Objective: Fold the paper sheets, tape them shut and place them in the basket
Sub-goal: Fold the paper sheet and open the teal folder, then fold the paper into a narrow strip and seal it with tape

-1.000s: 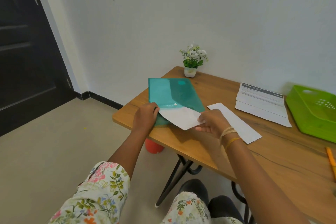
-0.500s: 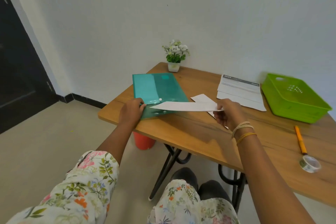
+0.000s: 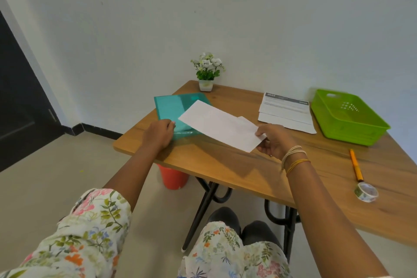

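Observation:
My right hand (image 3: 274, 141) pinches the near corner of a white paper sheet (image 3: 216, 123) and holds it above the wooden table (image 3: 225, 165). The sheet hangs over the teal plastic folder (image 3: 168, 106), whose near edge my left hand (image 3: 159, 134) presses down. A second white sheet (image 3: 247, 121) lies on the table, mostly hidden under the held one. The green basket (image 3: 348, 115) stands at the far right. A roll of patterned tape (image 3: 366, 192) lies near the right front edge.
A stack of printed sheets (image 3: 286, 110) lies between the held sheet and the basket. An orange pen (image 3: 356, 165) lies beside the tape. A small potted plant (image 3: 206, 72) stands at the table's back corner. A red bucket (image 3: 173, 177) sits on the floor under the table.
My right hand has drawn the white sheet out of the teal folder and carried it to the right, above the table. My left hand has stayed on the folder.

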### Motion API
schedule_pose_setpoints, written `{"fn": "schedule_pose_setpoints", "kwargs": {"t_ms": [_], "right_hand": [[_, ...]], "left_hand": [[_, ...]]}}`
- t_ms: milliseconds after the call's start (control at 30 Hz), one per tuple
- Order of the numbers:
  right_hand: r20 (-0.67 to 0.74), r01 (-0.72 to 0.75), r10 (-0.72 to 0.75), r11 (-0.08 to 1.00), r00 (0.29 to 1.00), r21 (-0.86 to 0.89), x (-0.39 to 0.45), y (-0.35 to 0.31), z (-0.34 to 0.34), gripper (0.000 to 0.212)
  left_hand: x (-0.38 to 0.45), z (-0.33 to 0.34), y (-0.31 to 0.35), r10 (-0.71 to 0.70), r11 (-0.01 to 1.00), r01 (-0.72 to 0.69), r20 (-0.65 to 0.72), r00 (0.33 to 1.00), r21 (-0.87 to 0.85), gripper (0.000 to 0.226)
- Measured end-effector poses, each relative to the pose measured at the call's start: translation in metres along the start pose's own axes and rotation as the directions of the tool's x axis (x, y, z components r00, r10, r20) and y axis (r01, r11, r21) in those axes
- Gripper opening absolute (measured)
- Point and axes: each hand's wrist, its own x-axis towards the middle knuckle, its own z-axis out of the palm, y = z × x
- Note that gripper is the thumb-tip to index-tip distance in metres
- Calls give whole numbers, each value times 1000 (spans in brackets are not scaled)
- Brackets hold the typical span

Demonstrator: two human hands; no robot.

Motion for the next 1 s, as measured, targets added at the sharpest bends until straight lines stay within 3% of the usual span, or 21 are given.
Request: {"fn": "schedule_pose_setpoints", "kwargs": {"t_ms": [67,133,233,267,333,400,467,533,633,767,867,1000], "right_hand": [[20,29,-29,999,999,19,3,3,5,20],[15,162,-163,986,987,45,8,6,12,27],[-96,470,-474,880,875,-64,11,8,23,30],[-130,567,-590,805,797,-176,11,8,27,29],[-99,699,-789,587,606,-409,9,11,34,28],[24,749,-885,378,464,-545,4,17,43,26],[158,774,-920,199,360,-602,1,26,52,22],[250,781,-921,85,298,-619,-2,36,60,20],[339,799,-889,48,308,-599,-2,46,66,20],[396,775,-835,57,383,-629,4,58,69,27],[358,727,-820,100,447,-679,9,68,72,28],[411,711,-758,97,506,-697,18,70,79,23]], "left_hand": [[1,-5,5,-15,981,8,-38,999,-193,35],[1,-11,13,-37,950,5,-99,994,-313,33],[4,-17,25,-43,902,-22,-141,989,-432,30],[5,-18,30,-82,842,12,-105,991,-540,32],[7,-22,41,-157,571,223,162,974,-790,39],[4,-26,48,-33,287,473,485,874,-833,51],[2,-22,51,116,151,615,632,766,-774,59],[-2,-17,55,155,27,678,673,723,-734,56],[-3,-7,59,19,-114,631,634,773,-767,39],[3,3,61,-97,-49,625,627,773,-779,32],[9,8,69,-138,96,652,639,757,-752,28],[15,20,76,-194,261,611,579,792,-748,35]]}}
